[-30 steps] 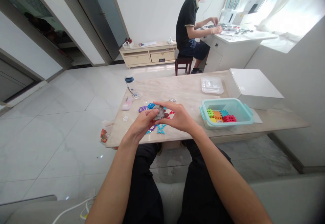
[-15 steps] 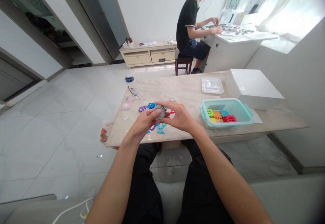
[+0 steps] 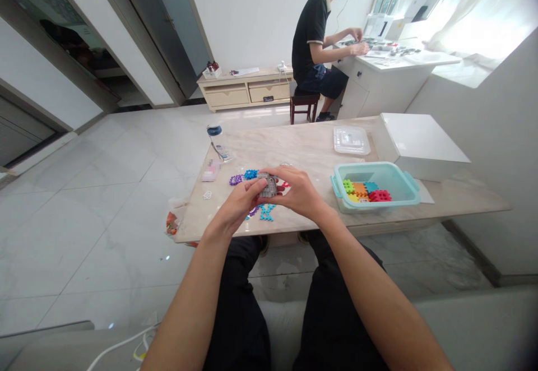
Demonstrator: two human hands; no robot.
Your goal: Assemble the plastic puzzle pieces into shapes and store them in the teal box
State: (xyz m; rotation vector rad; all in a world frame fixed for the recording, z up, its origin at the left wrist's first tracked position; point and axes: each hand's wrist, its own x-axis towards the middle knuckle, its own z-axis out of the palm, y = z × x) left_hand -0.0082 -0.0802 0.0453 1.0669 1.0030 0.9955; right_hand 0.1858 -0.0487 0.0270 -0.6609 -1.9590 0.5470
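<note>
Both my hands are closed around a small grey block (image 3: 269, 185) with a notched, textured surface, held just above the table. My left hand (image 3: 241, 200) pinches its left side, thumb on the near face. My right hand (image 3: 300, 190) grips it from the right, fingers over the top edge and thumb below. Purple notched pieces (image 3: 236, 180) and a blue notched piece (image 3: 251, 174) lie beyond my left hand. Light-blue pieces (image 3: 266, 212) are below the block on the table. Some red pieces are partly hidden behind my right hand.
A teal bin (image 3: 378, 205) with coloured blocks stands at right, near a clear lid (image 3: 352, 140) and a white box (image 3: 428, 141). A bottle (image 3: 219, 144) and pink packet (image 3: 210, 170) are at left. A person (image 3: 313, 29) sits at another desk beyond.
The grey block has turned slightly in my hands, showing more of its face. My fingers have shifted a little on it; the things on the table have stayed put.
</note>
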